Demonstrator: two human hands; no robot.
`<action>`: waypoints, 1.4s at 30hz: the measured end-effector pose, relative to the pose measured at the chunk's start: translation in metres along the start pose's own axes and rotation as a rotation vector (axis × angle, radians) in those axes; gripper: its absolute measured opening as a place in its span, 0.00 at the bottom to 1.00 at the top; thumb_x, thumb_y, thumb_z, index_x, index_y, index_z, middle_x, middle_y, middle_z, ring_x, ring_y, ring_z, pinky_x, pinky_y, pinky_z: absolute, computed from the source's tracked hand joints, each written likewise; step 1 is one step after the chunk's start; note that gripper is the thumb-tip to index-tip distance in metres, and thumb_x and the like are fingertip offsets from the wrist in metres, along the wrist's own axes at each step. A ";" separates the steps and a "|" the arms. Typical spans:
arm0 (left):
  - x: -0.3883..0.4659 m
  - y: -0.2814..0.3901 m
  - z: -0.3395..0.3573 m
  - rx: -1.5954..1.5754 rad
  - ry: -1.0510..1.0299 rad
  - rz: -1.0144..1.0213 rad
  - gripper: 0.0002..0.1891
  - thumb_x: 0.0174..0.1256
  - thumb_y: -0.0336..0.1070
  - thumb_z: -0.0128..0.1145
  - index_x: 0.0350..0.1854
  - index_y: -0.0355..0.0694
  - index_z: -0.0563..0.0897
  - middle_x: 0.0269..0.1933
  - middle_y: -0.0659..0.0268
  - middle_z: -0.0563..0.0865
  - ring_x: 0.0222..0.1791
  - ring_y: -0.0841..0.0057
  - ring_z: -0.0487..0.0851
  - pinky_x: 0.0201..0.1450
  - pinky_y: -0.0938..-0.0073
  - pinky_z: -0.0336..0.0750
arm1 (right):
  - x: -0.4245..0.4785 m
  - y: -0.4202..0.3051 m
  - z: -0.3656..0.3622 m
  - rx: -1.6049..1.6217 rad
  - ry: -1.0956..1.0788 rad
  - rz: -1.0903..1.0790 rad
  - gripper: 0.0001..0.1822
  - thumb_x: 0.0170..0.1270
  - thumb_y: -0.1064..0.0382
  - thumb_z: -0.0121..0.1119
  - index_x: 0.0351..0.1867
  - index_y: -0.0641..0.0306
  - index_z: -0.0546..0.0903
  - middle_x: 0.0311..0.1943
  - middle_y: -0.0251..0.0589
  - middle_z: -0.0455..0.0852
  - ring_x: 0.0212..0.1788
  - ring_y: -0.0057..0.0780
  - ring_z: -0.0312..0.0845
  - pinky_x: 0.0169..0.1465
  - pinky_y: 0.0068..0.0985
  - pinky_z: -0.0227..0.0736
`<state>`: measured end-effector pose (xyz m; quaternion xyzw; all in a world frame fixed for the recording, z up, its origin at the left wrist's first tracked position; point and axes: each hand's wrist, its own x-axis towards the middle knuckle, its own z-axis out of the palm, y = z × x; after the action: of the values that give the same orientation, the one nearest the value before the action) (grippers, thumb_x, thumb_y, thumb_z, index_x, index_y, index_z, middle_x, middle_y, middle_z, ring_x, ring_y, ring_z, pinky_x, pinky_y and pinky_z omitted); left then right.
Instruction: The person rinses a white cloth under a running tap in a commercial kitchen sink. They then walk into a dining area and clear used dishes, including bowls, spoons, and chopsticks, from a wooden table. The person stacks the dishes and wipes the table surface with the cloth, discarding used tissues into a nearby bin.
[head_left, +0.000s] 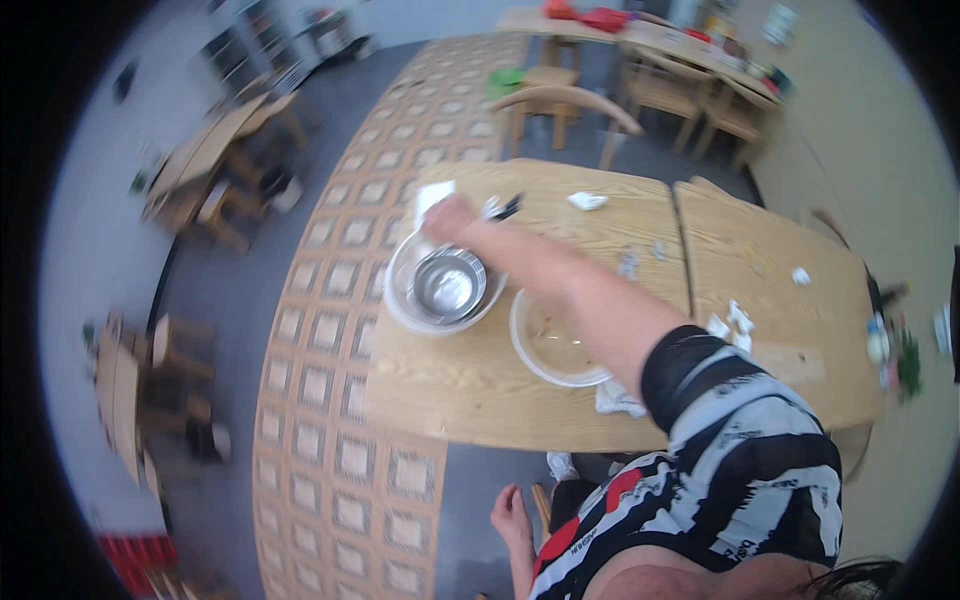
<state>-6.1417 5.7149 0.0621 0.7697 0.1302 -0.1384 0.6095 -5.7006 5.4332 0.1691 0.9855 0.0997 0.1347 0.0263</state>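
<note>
My right hand (450, 217) reaches across the wooden table (480, 405) to the far rim of a pale plastic basin (396, 296). Its fingers are blurred, and whether they grip the rim is unclear. Metal bowls (448, 283) sit inside that basin. Just beyond the hand lies a white sheet or napkin (435, 193); to its right are a crumpled white piece (491, 207) and a black object (510, 206). Under my forearm stands a second basin (551, 337) with cloudy brownish liquid and bits in it. My left hand (514, 514) hangs below the table edge, loosely curled and empty.
Crumpled tissues (587, 200) and a white cloth (619, 399) lie on the table. A second table (780, 300) adjoins it at the right, with more tissues (741, 316). A curved-back chair (566, 96) stands at the far side. Patterned flooring (322, 375) runs along the left.
</note>
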 end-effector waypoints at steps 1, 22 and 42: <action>0.003 -0.007 -0.002 -0.041 0.013 -0.012 0.10 0.59 0.28 0.55 0.41 0.29 0.80 0.37 0.58 0.84 0.38 0.76 0.81 0.46 0.77 0.73 | 0.004 -0.013 -0.003 0.035 -0.102 0.009 0.11 0.50 0.61 0.52 0.31 0.57 0.85 0.33 0.43 0.85 0.39 0.39 0.81 0.42 0.37 0.73; 0.053 0.066 0.089 0.403 -0.616 0.156 0.09 0.57 0.25 0.53 0.38 0.28 0.80 0.29 0.63 0.81 0.29 0.79 0.77 0.34 0.79 0.71 | -0.586 0.161 -0.088 0.341 0.213 1.205 0.08 0.49 0.58 0.59 0.22 0.59 0.79 0.23 0.42 0.79 0.30 0.41 0.76 0.34 0.35 0.70; -0.082 -0.038 0.068 0.699 -0.313 -0.252 0.17 0.55 0.33 0.60 0.47 0.34 0.79 0.43 0.53 0.83 0.42 0.69 0.81 0.46 0.72 0.74 | -0.561 0.142 -0.081 0.455 0.475 0.460 0.08 0.45 0.70 0.56 0.30 0.60 0.78 0.31 0.36 0.78 0.35 0.36 0.70 0.38 0.33 0.66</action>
<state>-6.2350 5.6544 0.0434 0.8782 0.0744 -0.3634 0.3018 -6.2253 5.1824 0.1126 0.9041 -0.0930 0.3357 -0.2475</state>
